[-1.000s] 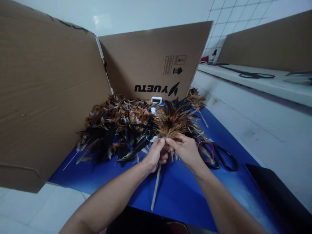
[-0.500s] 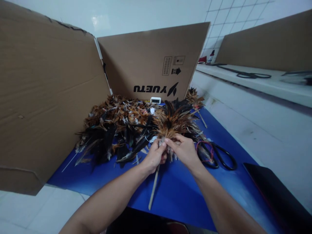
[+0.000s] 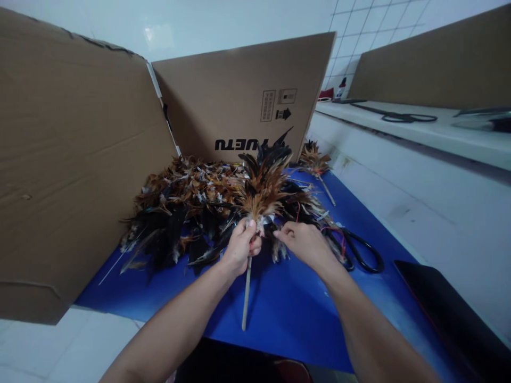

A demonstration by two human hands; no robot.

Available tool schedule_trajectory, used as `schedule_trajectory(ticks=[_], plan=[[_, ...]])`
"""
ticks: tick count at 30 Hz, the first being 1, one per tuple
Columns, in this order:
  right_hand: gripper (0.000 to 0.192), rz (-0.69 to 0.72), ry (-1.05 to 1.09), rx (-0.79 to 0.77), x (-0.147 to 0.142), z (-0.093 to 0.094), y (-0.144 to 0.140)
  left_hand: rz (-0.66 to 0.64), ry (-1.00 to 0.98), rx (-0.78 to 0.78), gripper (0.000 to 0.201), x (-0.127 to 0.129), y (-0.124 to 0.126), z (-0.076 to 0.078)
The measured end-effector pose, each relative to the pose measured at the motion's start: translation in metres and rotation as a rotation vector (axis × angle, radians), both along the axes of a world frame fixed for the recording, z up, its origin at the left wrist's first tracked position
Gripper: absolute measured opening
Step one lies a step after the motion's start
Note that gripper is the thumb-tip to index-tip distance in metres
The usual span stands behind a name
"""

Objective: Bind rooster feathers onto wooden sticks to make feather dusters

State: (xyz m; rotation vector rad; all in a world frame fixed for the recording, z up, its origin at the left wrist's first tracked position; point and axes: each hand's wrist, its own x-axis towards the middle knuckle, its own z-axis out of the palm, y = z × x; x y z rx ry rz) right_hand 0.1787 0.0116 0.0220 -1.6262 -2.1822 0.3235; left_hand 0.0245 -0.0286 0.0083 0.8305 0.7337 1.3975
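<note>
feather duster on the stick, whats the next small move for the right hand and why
Probably pick another feather from the feather pile: the left hand grips the feather duster upright by its stick, while the right hand rests apart on loose feathers.

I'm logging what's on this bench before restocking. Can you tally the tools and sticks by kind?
Feather dusters on thin wooden sticks: 2, one in the left hand at, one lying at the blue mat's far edge.
Black-handled scissors: 2, one by the right hand at, one on the white side ledge.
Loose brown-black feather pile: 1.
Total: 5.
</note>
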Motion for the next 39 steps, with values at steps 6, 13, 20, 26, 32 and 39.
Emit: schedule_trajectory(ticks=[6, 13, 20, 26, 32, 39], plan=[[0.026, 0.042, -0.145, -0.168, -0.008, -0.015, 0.005, 0.03, -0.021, 0.001, 0.034, -0.001, 0.002, -0.001], [0.012, -0.06, -0.043, -0.071, 0.002, -0.006, 0.006, 0.08, -0.023, -0.014, 0.034, -0.001, 0.002, -0.001], [0.028, 0.067, -0.196, -0.132, -0.008, 0.001, -0.01, 0.096, -0.019, -0.017, 0.033, -0.002, 0.004, -0.006], [0.011, 0.112, -0.172, -0.213, -0.01, -0.014, -0.002, 0.095, -0.031, -0.035, 0.035, -0.002, 0.004, -0.005], [0.014, 0.104, 0.176, -0.19, 0.007, -0.002, 0.006, 0.117, -0.043, -0.017, 0.032, -0.003, 0.003, -0.004], [0.018, 0.107, 0.784, -0.508, 0.01, 0.018, -0.002, 0.124, -0.063, -0.019, 0.032, -0.002, 0.004, -0.002]])
